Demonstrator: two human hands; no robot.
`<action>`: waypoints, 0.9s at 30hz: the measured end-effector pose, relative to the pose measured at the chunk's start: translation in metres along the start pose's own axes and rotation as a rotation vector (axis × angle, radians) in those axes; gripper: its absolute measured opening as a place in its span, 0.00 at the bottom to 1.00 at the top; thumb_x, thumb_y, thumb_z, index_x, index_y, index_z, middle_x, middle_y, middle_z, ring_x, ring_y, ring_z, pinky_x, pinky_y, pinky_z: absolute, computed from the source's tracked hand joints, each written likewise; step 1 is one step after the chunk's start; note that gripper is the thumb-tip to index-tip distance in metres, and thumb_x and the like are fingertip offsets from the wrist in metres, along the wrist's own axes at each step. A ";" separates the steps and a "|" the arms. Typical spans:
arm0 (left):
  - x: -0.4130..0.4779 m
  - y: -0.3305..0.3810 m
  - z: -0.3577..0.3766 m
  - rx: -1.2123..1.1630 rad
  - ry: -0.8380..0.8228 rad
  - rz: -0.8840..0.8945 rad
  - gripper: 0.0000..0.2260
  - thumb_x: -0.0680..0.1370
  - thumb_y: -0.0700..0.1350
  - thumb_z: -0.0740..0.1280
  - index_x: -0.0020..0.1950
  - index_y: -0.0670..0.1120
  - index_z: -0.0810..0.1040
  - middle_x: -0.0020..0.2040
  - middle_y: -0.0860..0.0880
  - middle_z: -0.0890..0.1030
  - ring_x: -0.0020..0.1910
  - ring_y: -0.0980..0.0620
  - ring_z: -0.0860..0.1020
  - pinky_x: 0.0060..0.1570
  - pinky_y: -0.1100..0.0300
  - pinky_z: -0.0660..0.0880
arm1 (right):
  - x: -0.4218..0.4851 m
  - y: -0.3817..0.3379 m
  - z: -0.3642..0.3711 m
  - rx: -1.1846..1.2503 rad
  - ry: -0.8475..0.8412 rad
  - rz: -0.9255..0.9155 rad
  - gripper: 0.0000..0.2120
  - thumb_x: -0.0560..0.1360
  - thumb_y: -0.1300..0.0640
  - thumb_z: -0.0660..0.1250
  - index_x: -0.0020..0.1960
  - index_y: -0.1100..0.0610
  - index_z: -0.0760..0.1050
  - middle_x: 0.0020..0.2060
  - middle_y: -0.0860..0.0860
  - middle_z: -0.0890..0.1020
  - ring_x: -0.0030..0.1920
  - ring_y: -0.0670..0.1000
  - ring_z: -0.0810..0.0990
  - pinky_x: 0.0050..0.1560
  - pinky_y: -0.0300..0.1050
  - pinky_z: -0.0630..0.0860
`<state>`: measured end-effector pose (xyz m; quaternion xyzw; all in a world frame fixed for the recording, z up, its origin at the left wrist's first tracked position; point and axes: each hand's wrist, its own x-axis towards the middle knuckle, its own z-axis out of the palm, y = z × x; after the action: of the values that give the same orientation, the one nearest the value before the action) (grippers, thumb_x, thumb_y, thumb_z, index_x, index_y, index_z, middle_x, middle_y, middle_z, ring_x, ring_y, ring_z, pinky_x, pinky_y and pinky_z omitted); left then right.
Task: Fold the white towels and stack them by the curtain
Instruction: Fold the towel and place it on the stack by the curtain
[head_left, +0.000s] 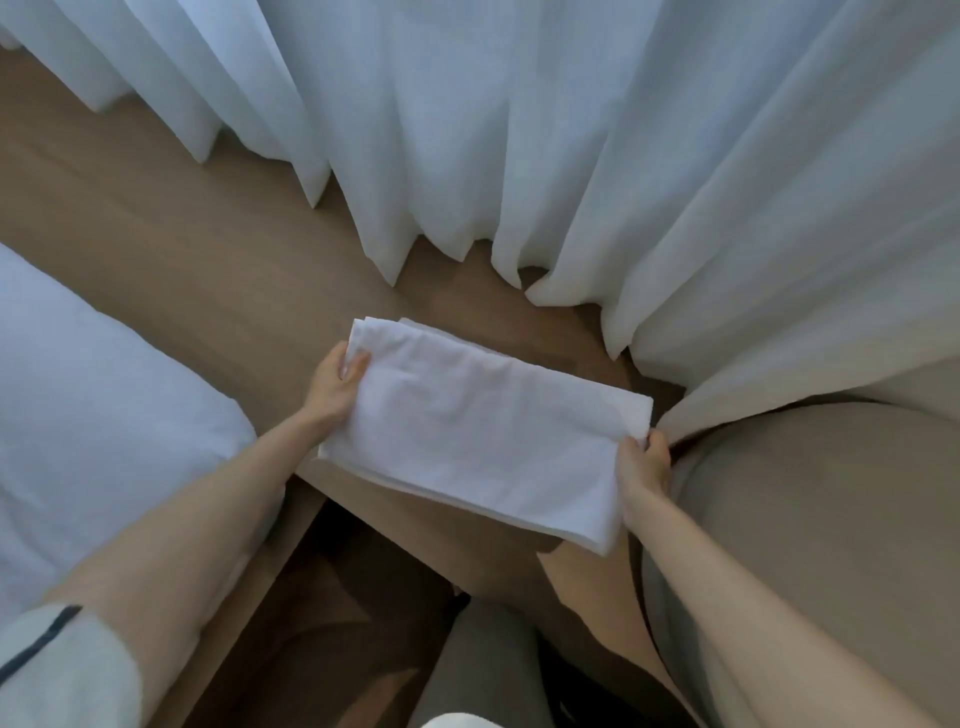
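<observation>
In the head view, the white towel (483, 431) is lying folded into a long rectangle on the wooden desk (182, 249), its far edge close to the hem of the curtain (519, 130) and its near edge running along the front of the desk. Whether it is overhanging that front I cannot tell. Several layers are showing at the far left corner, so it could be one towel folded over or a few stacked.

The left hand (337, 384) is gripping the left short edge, fingers curling over the top. The right hand (641, 467) is pinching the right short edge near its far corner.

The cloth is looking soft, limp and light. It is likely sagging wherever it is unsupported, and the layers are probably sliding over each other easily. Holding it at both short ends, with fingers under all the layers, seems the safest way of keeping the fold square. A single corner pinch is risking the stack fanning open.

Room is tight on the right, where the curtain folds and a beige upholstered seat (805, 519) are crowding the right hand. On the left, a bed (78, 389) with white bedding is sitting well apart from the towel, and bare desk is stretching away leftward along the curtain, giving the freest path for sliding.
</observation>
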<state>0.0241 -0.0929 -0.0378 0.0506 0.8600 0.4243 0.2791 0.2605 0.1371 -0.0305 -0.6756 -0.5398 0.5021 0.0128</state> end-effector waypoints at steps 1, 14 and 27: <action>0.013 -0.007 0.004 0.008 -0.006 0.001 0.12 0.82 0.50 0.59 0.56 0.42 0.74 0.48 0.46 0.75 0.47 0.51 0.73 0.41 0.63 0.68 | 0.009 0.002 0.009 0.005 0.004 0.025 0.13 0.78 0.59 0.55 0.61 0.52 0.68 0.53 0.57 0.76 0.51 0.60 0.77 0.57 0.59 0.75; 0.130 -0.080 0.068 0.037 -0.043 0.016 0.11 0.81 0.48 0.60 0.60 0.44 0.73 0.53 0.51 0.76 0.54 0.50 0.74 0.49 0.61 0.70 | 0.117 0.043 0.086 0.138 -0.003 0.023 0.12 0.79 0.58 0.60 0.58 0.43 0.66 0.46 0.43 0.75 0.43 0.47 0.77 0.38 0.42 0.73; 0.094 -0.128 0.065 0.255 0.009 -0.052 0.14 0.78 0.51 0.65 0.54 0.44 0.65 0.50 0.48 0.74 0.47 0.47 0.74 0.36 0.57 0.68 | 0.105 0.101 0.082 -0.204 -0.068 -0.111 0.15 0.80 0.57 0.61 0.64 0.57 0.61 0.47 0.46 0.70 0.41 0.44 0.72 0.36 0.36 0.70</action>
<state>-0.0020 -0.0984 -0.2076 0.0614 0.9092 0.3045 0.2773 0.2667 0.1296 -0.1971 -0.6249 -0.6248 0.4657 -0.0467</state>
